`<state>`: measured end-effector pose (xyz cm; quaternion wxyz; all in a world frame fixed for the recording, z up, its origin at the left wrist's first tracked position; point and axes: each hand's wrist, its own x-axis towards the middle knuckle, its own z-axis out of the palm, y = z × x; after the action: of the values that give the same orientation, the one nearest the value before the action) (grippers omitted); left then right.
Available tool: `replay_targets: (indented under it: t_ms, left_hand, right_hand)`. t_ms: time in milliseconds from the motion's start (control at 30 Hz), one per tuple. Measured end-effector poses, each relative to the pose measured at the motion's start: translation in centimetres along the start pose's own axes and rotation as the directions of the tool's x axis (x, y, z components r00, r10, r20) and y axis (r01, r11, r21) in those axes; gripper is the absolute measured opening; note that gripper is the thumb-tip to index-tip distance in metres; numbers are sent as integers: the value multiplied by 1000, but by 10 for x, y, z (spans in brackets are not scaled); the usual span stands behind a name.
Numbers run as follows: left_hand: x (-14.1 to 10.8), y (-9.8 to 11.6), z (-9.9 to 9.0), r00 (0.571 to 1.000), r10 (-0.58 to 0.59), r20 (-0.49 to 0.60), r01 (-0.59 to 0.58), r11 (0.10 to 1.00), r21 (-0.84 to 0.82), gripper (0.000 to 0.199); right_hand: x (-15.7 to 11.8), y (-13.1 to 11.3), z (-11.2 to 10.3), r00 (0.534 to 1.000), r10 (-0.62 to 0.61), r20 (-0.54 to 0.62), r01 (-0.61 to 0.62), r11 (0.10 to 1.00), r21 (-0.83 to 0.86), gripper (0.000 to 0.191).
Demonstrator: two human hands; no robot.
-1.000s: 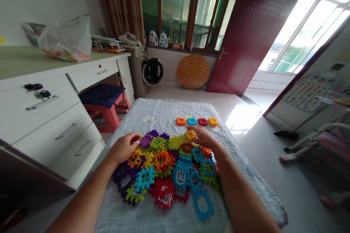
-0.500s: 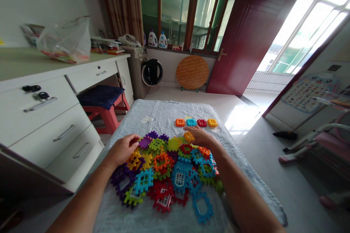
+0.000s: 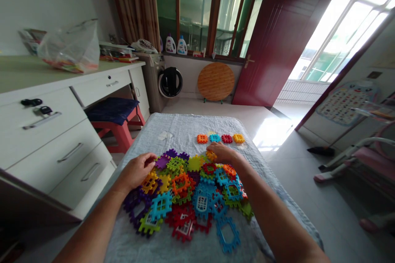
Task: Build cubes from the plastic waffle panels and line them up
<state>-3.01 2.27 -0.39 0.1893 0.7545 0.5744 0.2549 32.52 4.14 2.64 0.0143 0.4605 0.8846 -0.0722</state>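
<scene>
A pile of colourful notched plastic tiles lies on a cloth-covered table (image 3: 179, 121). My left hand (image 3: 139, 169) rests at the pile's left edge, fingers curled beside a purple tile (image 3: 162, 162). At the far side of the pile, my right hand (image 3: 222, 153) has its fingers closed on a small yellow-orange tile (image 3: 211, 155), partly hidden by them. Beyond it is a row of small tiles: orange (image 3: 202, 139), blue (image 3: 214, 138), red (image 3: 226, 139) and yellow (image 3: 238, 138). A blue frame tile (image 3: 228, 235) lies nearest me.
A blue-topped stool (image 3: 112, 110) and a white desk (image 3: 61, 77) with a plastic bag (image 3: 71, 49) stand to the left. A round wooden board (image 3: 216, 82) leans at the wall. At the right is a pink chair (image 3: 368, 160).
My right hand has closed in around the small yellow-orange tile, covering more of it. My left hand has hardly moved. The view has shifted slightly.
</scene>
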Motion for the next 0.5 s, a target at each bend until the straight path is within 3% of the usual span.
replay_targets:
  t_ms: [133,233,367,500]
  left_hand:
    - [1,-6,2,1000,9,13,-9,1000,-10,29]
    - [2,-11,4,1000,12,21,-11,1000,-14,30]
    - [3,-12,4,1000,6,13,-6,1000,12,32]
    - [2,-12,3,1000,-4,27,3,999,38,33]
  right_hand:
    - [-3,-2,-1,999,43,-13,-43,999,9,44]
    - [-13,11,-8,988,122,-93,-120,992,28,50]
    - [-32,62,-27,918,327,-226,-323,945,52,52]
    - [-43,121,-39,833,515,-200,-515,855,58,54]
